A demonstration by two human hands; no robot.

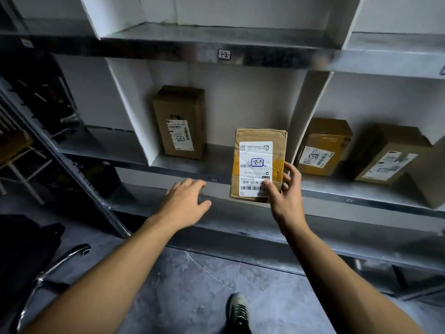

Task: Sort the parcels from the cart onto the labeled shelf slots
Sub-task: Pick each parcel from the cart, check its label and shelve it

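Right hand point(284, 198) pinching parcel point(279, 145) at 5 o'clock corner, label point(255, 165) facing up, probably for reading; left hand point(185, 201) hovering spread at 9 o'clock.

Right hand point(284, 194) pinches parcel point(258, 162) at its 4 o'clock corner, at shelf point(192, 165) front edge. Left hand point(185, 203), fingers relaxed, at parcel's 9 o'clock. Upright box point(179, 121) at 11 o'clock, same slot.

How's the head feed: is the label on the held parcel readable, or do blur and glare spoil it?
Head view: label on the parcel in the right hand is sharp and evenly lit; slot tag above is smeared, with glare along the shelf edge; far left sits in deep shadow; wide-angle distortion bows straight lines toward the frame edges.
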